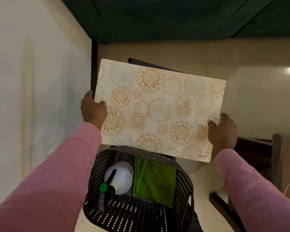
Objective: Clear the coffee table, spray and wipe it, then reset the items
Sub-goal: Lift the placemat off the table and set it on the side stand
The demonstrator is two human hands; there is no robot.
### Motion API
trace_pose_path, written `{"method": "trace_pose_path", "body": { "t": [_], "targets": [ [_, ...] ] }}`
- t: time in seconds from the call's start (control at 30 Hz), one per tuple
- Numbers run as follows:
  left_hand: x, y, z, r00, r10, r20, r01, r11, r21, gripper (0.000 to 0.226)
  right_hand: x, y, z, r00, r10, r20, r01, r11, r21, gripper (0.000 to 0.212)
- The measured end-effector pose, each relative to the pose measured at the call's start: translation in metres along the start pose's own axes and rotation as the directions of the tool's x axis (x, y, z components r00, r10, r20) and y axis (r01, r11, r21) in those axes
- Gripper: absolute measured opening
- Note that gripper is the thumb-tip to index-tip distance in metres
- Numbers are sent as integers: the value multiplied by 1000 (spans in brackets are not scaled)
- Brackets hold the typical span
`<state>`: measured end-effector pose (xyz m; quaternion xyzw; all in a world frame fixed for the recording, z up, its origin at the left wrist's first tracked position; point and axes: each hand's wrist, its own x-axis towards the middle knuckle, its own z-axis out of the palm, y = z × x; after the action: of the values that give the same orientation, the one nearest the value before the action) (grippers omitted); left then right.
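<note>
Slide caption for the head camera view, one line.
Left hand and right hand hold a floral placemat above a basket with spray bottle and green cloth.

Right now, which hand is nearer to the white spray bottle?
Left. The left hand grips the mat at its edge above the spray bottle; the right hand grips the opposite edge, farther off.

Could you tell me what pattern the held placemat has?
Gold and grey floral circles on cream placemat, head view.
</note>
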<state>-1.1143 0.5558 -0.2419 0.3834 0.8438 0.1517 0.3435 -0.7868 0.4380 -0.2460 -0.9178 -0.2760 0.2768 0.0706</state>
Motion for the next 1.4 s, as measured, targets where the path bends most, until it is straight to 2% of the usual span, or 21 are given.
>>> {"method": "trace_pose_path", "body": {
  "t": [0.17, 0.27, 0.37, 0.57, 0.77, 0.87, 1.03, 1.3, 1.4],
  "targets": [
    [-29, 9, -3, 990, 117, 73, -126, 983, 133, 55, -20, -8, 0, 992, -123, 24, 124, 991, -57, 55],
    [-56, 15, -10, 951, 270, 150, -298, 930, 214, 54, -36, -13, -9, 977, -213, 24, 214, 975, -56, 57],
    [-86, 21, -22, 914, 351, 203, -396, 880, 263, 53, -57, -21, -31, 959, -285, 3, 285, 958, -40, 57],
    [-193, 40, -71, 863, 430, 266, -501, 800, 330, 51, -141, -36, -98, 933, -360, 10, 360, 932, -46, 59],
    [-325, 38, -132, 789, 514, 335, -613, 695, 376, 51, -259, -12, -163, 872, -487, 51, 489, 858, -157, 59],
    [-368, 34, -150, 773, 534, 341, -634, 665, 395, 51, -298, 10, -184, 838, -544, 44, 541, 817, -200, 58],
    [-422, 23, -160, 741, 556, 376, -671, 607, 426, 53, -326, 56, -212, 826, -563, 26, 554, 803, -220, 59],
    [-496, 16, -133, 727, 609, 319, -673, 536, 510, 54, -320, 125, -249, 787, -617, 14, 604, 765, -223, 60],
    [-541, 15, -113, 746, 595, 299, -652, 557, 515, 55, -313, 167, -272, 755, -655, 38, 642, 727, -242, 61]
  ]
}}
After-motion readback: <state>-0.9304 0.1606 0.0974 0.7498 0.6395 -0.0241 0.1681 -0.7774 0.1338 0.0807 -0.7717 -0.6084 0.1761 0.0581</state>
